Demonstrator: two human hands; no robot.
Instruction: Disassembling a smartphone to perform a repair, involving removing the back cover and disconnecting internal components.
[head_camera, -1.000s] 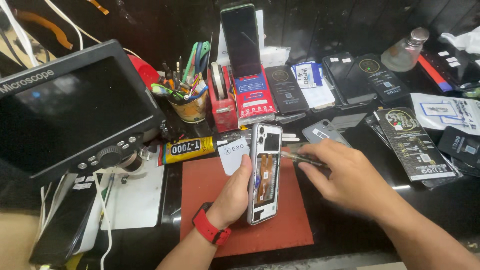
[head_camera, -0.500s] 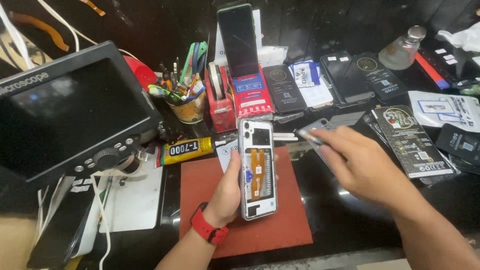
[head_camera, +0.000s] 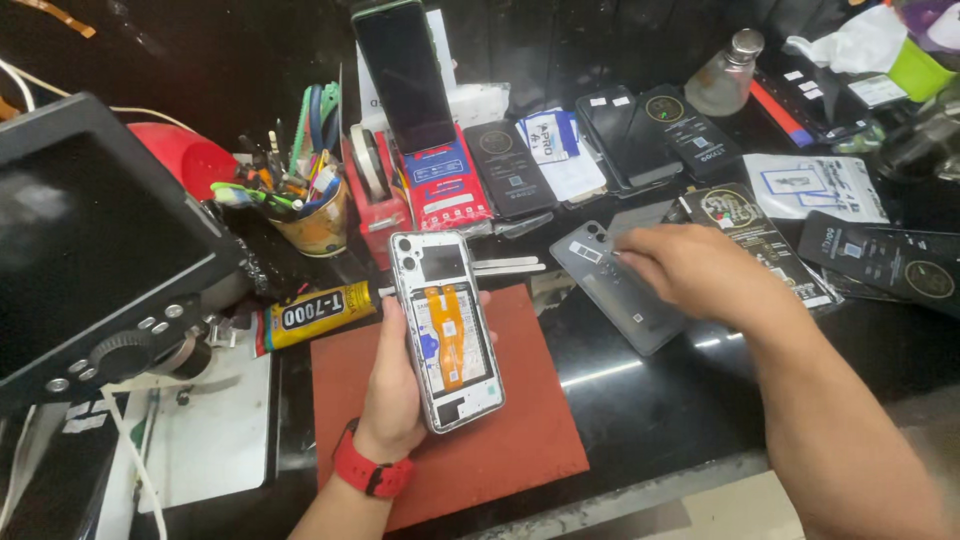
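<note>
My left hand (head_camera: 393, 395), with a red band on the wrist, holds an opened phone (head_camera: 445, 330) upright over a red mat (head_camera: 520, 440). The phone's back is off, showing a silver frame and an orange flex cable. My right hand (head_camera: 700, 270) has reached to the right, and its fingertips close on the upper edge of a grey back cover (head_camera: 615, 295) that lies on the black table. Metal tweezers (head_camera: 505, 266) lie flat just beyond the phone's top.
A black monitor (head_camera: 90, 250) fills the left. A yellow glue tube (head_camera: 310, 315), a cup of tools (head_camera: 315, 225) and a red tape dispenser (head_camera: 375, 195) stand behind the mat. A dark phone (head_camera: 405, 75) is propped at the back. Several packets and a glass bottle (head_camera: 730, 75) lie at right.
My right hand left the phone, no longer holds the tweezers, and moved right onto the grey back cover. My left hand turned the phone more upright.
</note>
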